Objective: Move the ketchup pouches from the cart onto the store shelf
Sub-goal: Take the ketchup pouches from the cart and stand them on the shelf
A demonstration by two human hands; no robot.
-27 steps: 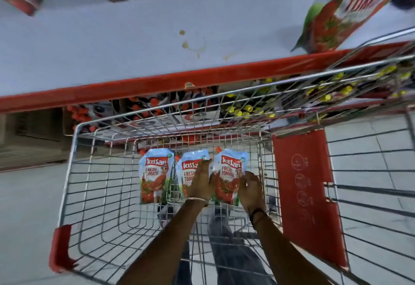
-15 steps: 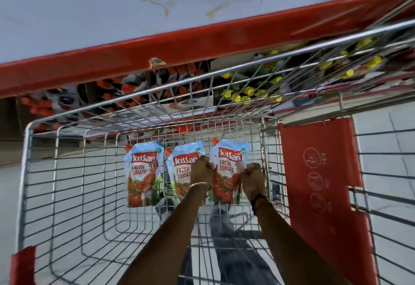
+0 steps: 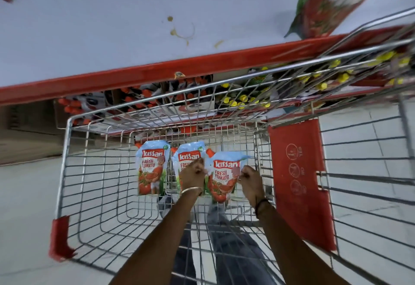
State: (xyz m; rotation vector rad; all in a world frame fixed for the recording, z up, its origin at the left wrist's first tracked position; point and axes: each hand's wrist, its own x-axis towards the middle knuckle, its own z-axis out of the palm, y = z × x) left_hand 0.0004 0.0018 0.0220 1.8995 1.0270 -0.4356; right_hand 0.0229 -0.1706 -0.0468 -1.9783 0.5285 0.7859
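Three blue-and-red Kissan ketchup pouches stand against the far wall of the wire cart [image 3: 67, 172]. The left pouch [image 3: 151, 167] stands alone and untouched. My left hand [image 3: 192, 175] covers the lower part of the middle pouch [image 3: 188, 153] and pinches the left edge of the right pouch [image 3: 222, 179]. My right hand [image 3: 251, 178] grips that right pouch's right edge. The right pouch is tilted and lifted a little off the cart wall. The white shelf [image 3: 101, 37] with its red front edge lies above the cart.
A large ketchup pouch [image 3: 325, 8] lies on the shelf at the upper right, and more stand blurred along its back. Red-capped and yellow-capped bottles [image 3: 238, 100] fill the lower shelf behind the cart. A red child-seat flap [image 3: 298, 183] hangs at the cart's right.
Both hands have closed on the right pouch's edges and pulled it down and rightward, tilting it away from the other two. The camera view has tipped up toward the shelf top.
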